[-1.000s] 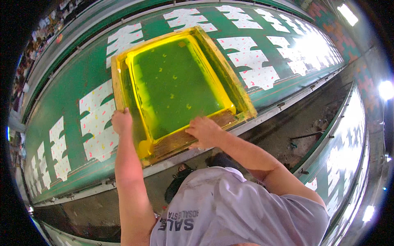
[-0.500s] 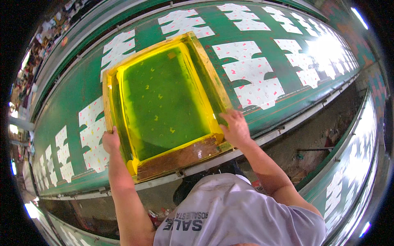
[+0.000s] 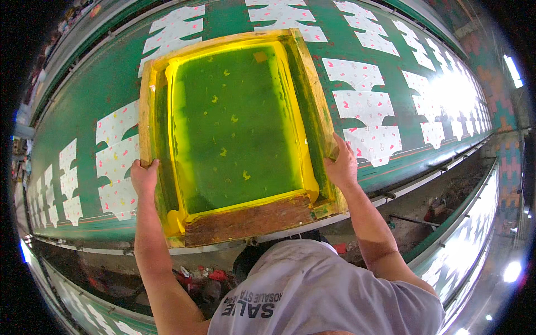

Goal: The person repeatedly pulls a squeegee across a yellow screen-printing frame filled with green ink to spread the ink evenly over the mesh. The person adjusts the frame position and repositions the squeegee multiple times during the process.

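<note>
Yellow-rimmed screen (image 3: 237, 131) is now getting two-sided support: the right hand (image 3: 342, 163) is wrapping closed around its edge, the left hand (image 3: 145, 176) keeping its closed grip opposite.

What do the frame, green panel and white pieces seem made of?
Frame: probably rough wood, judging by its tan, yellow-smeared surface.
Green panel: perhaps coated mesh, smooth and stretched flat; no weave shows.
White pieces: likely thin matte cloth, lying flat; possibly paper.
</note>
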`<action>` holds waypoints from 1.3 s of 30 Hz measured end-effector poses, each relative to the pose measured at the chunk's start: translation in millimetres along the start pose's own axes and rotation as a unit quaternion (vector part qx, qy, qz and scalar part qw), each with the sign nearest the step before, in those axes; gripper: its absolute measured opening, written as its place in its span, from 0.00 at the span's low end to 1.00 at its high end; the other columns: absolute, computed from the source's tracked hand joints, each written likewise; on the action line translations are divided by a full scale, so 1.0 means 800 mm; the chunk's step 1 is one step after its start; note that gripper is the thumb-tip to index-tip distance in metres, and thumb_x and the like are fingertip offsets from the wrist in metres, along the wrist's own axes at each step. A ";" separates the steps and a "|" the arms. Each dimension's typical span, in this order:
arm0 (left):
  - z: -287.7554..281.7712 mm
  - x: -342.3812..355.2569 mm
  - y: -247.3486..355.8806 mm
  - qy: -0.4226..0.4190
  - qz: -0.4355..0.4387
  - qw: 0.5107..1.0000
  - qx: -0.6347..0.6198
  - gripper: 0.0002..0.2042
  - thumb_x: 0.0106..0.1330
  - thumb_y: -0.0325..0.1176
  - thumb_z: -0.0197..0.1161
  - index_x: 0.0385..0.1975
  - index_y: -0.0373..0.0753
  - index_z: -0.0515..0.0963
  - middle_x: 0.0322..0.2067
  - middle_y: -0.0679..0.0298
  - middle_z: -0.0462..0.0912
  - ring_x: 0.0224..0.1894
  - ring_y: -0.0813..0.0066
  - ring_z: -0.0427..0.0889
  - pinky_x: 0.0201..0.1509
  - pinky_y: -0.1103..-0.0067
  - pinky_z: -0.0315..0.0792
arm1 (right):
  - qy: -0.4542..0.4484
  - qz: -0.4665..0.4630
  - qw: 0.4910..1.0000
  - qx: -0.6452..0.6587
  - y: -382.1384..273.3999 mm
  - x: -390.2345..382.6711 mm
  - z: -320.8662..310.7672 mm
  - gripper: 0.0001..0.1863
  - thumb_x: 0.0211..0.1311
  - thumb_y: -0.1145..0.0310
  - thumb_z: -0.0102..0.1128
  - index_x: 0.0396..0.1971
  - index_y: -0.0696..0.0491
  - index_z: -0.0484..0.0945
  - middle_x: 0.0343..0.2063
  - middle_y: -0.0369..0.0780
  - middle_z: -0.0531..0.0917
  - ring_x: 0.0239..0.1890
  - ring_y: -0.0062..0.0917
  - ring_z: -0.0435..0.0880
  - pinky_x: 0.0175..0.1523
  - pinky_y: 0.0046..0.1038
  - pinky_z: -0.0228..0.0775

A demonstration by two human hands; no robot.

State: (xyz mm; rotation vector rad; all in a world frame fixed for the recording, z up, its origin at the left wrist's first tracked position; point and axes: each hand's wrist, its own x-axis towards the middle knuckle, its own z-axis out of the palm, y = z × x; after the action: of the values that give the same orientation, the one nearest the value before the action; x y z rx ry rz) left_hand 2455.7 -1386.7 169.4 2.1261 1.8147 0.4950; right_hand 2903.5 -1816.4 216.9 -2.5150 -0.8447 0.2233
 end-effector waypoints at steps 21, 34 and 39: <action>0.045 -0.041 0.159 -0.015 0.013 0.972 -0.235 0.18 0.60 0.33 0.85 0.32 0.34 0.77 0.30 0.63 0.81 0.33 0.69 0.76 0.41 0.66 0.71 | 0.052 0.016 0.997 0.061 0.117 0.082 -0.159 0.39 0.51 0.78 0.73 0.69 0.45 0.82 0.54 0.48 0.88 0.61 0.49 0.86 0.66 0.45 0.81; 0.193 -0.226 0.434 0.011 0.033 0.984 -0.177 0.25 0.57 0.42 0.87 0.33 0.30 0.77 0.37 0.49 0.84 0.38 0.52 0.80 0.47 0.58 0.75 | 0.080 0.132 0.984 0.091 0.428 0.180 -0.270 0.37 0.52 0.79 0.71 0.67 0.43 0.84 0.57 0.48 0.90 0.61 0.46 0.89 0.64 0.43 0.82; 0.202 -0.273 0.510 0.020 0.031 0.989 -0.142 0.23 0.57 0.39 0.86 0.40 0.27 0.81 0.43 0.45 0.86 0.45 0.48 0.84 0.52 0.58 0.76 | 0.077 0.116 0.984 0.111 0.496 0.199 -0.298 0.37 0.53 0.77 0.70 0.68 0.45 0.84 0.57 0.48 0.91 0.60 0.46 0.90 0.65 0.44 0.82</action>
State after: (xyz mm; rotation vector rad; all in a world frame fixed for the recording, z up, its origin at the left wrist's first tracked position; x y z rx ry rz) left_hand 2857.2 -1666.9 190.3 1.9944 1.5928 0.7668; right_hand 3309.9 -2089.0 232.1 -2.3806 -0.4390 0.1852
